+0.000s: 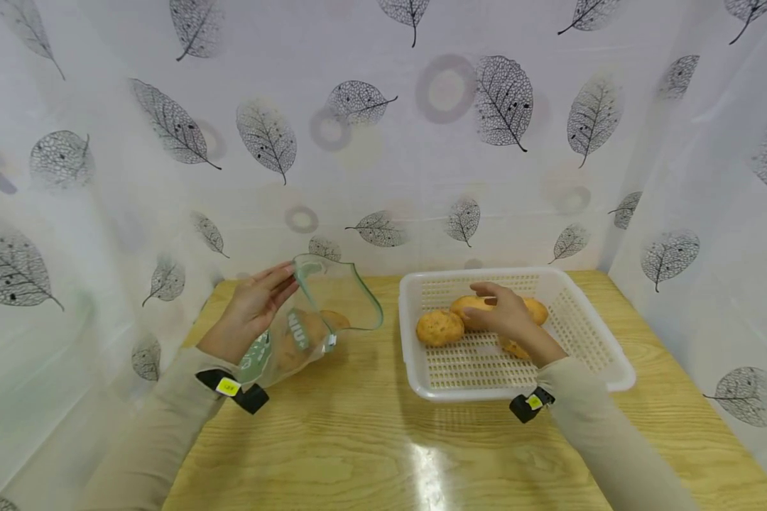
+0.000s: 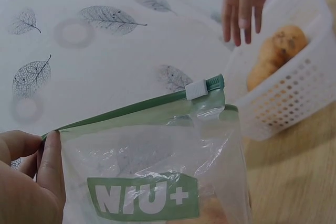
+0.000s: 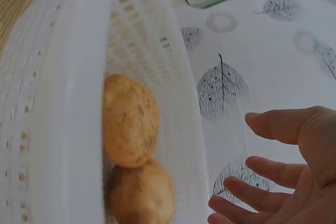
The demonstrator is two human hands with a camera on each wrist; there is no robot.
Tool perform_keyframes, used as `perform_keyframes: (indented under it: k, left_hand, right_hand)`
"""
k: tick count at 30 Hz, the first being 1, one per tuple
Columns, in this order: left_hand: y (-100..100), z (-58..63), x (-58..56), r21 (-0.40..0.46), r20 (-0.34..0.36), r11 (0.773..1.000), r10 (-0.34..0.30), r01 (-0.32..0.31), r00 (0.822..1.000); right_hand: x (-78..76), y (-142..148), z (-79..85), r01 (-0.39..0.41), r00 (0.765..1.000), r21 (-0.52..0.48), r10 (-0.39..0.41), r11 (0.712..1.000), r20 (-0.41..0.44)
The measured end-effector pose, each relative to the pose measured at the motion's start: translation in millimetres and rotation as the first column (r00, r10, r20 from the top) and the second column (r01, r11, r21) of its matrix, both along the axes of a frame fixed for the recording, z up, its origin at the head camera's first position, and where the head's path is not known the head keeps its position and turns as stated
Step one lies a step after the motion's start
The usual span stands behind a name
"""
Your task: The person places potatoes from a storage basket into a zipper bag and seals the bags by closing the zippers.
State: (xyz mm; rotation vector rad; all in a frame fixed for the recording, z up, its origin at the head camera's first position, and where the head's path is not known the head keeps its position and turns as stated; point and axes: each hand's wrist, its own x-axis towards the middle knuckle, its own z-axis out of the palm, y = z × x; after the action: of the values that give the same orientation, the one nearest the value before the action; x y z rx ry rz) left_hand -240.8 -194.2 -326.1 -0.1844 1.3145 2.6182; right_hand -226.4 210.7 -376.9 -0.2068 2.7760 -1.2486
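My left hand [image 1: 256,306] pinches the top edge of a clear zip bag [image 2: 152,156] between thumb and fingers. The bag has a green slider strip, a white slider [image 2: 197,89] and a green printed label; its mouth gapes toward the right in the head view. Potatoes [image 1: 297,341] show through its plastic. Over the white basket [image 1: 473,394] hovers my right hand [image 1: 502,312], fingers spread and holding nothing. Beneath and beside it lie several potatoes, one at the left [image 1: 439,328] and others partly hidden by the hand. In the right wrist view two potatoes [image 3: 130,121] sit against each other inside the basket.
Both bag and basket are on a wood-grain table [image 1: 358,440], the basket to the right. A white curtain [image 1: 371,170] printed with dark leaves encloses the back and both sides. The basket's raised rim surrounds the potatoes.
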Motion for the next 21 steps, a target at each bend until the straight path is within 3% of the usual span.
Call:
perform_keyframes:
  k: [11, 21]
  left_hand:
    - [1, -0.2, -1.9, -0.028, 0.006, 0.999, 0.017, -0.017, 1.000]
    - [1, -0.3, -0.6, -0.027, 0.012, 1.000, 0.010, -0.010, 1.000]
  right_hand:
    - [6.7, 39, -7.3, 0.025, 0.997, -0.047, -0.022, 0.999, 0.070]
    - [11.4, 67, -20.6, 0.007, 0.999, -0.085, -0.003, 0.996, 0.054]
